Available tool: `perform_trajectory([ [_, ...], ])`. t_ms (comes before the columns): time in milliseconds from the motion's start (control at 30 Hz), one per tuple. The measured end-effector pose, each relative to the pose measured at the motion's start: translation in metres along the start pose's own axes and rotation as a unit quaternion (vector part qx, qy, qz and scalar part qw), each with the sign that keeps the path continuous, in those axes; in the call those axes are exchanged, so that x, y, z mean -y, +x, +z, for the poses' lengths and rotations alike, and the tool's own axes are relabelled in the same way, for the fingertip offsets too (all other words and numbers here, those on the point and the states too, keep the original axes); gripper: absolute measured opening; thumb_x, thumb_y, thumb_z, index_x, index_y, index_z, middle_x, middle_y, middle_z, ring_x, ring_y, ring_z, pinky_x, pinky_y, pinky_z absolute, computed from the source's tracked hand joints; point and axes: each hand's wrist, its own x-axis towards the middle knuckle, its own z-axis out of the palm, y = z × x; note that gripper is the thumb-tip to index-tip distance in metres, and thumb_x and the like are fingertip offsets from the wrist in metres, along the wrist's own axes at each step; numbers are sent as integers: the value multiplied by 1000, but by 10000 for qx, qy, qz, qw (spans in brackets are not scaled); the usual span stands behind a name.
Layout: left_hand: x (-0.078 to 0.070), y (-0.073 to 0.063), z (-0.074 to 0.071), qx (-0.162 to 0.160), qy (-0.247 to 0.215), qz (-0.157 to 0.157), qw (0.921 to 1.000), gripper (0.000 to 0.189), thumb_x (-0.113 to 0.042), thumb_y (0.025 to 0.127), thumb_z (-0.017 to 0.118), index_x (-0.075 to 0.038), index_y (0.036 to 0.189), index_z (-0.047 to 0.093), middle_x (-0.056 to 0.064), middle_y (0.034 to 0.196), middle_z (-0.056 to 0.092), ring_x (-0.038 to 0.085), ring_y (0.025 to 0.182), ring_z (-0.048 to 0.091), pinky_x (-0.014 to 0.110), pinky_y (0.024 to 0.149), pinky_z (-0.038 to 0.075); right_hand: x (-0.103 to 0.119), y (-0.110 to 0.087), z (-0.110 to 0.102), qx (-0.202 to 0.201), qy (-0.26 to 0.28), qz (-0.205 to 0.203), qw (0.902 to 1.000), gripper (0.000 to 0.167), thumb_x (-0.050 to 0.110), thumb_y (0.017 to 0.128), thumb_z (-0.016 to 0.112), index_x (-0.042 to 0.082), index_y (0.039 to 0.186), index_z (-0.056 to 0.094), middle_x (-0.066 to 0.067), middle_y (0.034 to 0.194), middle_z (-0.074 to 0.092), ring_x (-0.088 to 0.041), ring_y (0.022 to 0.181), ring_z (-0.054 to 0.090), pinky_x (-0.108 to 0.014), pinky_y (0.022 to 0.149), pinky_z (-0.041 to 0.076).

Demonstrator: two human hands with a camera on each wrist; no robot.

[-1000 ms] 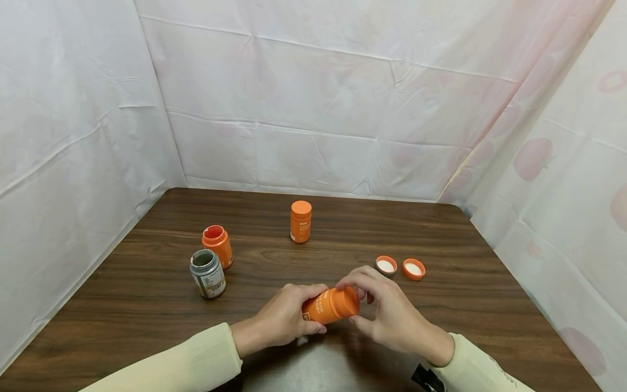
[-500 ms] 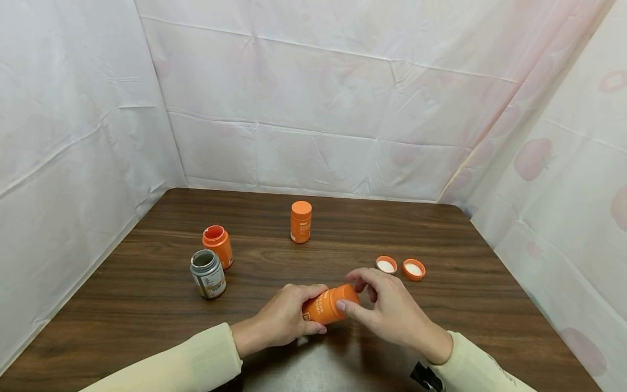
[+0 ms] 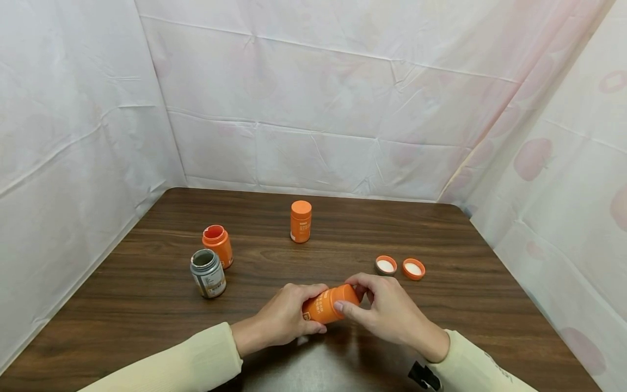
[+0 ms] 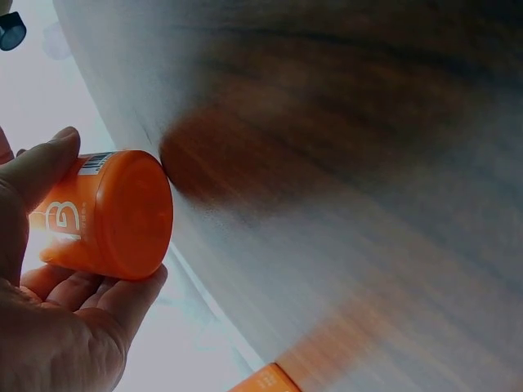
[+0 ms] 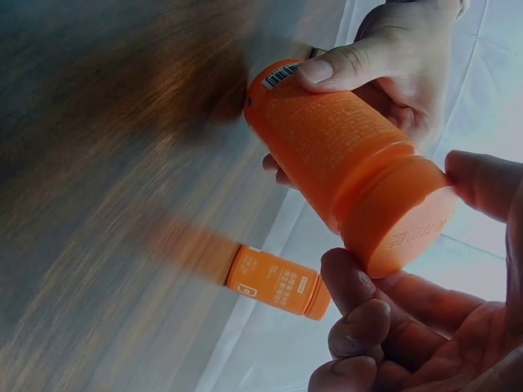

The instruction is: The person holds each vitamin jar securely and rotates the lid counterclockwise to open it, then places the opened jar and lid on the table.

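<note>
My left hand [image 3: 281,316] grips an orange pill bottle [image 3: 320,306] round its body, thumb on one side and fingers on the other. The bottle is tilted, its capped end toward the right and its lower edge at the tabletop in the left wrist view. On the bottle sits an orange screw cap [image 5: 400,214] with raised lettering on top. My right hand [image 3: 392,310] pinches this cap between thumb and fingertips. A barcode [image 5: 279,76] shows near the bottle's base in the right wrist view.
Another capped orange bottle [image 3: 301,224] stands at the back middle of the brown table [image 3: 254,218]. At left stand an uncapped orange bottle [image 3: 222,250] and an uncapped grey bottle [image 3: 209,280]. Two caps, one grey-sided [image 3: 386,265] and one orange [image 3: 413,269], lie inside-up at right.
The right hand's thumb and fingers have released, shifted and re-gripped the cap, the thumb moving up onto its near side. The left hand and bottle have stayed in place.
</note>
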Motion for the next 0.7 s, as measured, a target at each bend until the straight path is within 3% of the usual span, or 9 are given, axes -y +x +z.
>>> perform_trajectory([
  [233,1,-1,0,-25,15,58,10000,48,-19,77,93,-26,116,66,-15,93,65,2,80,60,23,72,51,-1,-1,0,-176,-23,-221,9996,28,43,85,84,28,104,71,15,81,63,-6,59,46,-22,53,39],
  [433,1,0,0,-32,-57,22,10000,48,-19,76,93,-28,114,66,-16,92,64,3,79,60,23,71,51,0,-3,-3,-245,54,-372,9990,33,33,81,89,30,107,69,17,85,63,-12,64,50,-23,56,41],
  [700,2,0,-1,-19,-139,-96,9999,48,-18,77,93,-28,116,66,-16,94,65,3,80,61,23,73,52,-2,-5,-6,-459,10,-481,9978,38,32,78,91,32,108,69,12,79,61,-13,66,51,-23,57,41],
])
